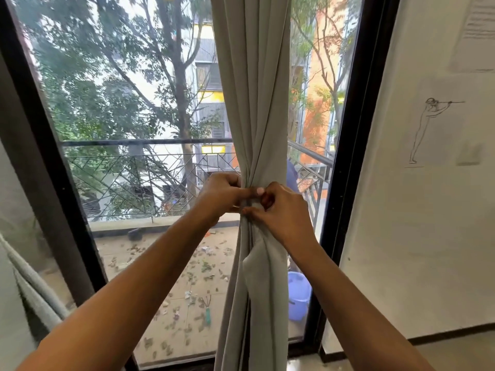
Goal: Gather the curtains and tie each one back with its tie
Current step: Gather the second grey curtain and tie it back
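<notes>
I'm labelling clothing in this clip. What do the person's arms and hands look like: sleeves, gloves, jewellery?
The left forearm and right forearm are bare to the frame's edge, no sleeve in view. The left hand and right hand are ungloved, with no watch or ring that I can make out.

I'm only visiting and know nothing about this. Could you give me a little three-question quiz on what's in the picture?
1. True or false: the grey curtain is spread flat across the whole window.
2. Where do the left hand and right hand meet? A) at the curtain's gathered waist B) on a railing C) on the wall
3. Fill in: the bucket outside is coloured ____.
Key: 1 false; 2 A; 3 blue.
</notes>
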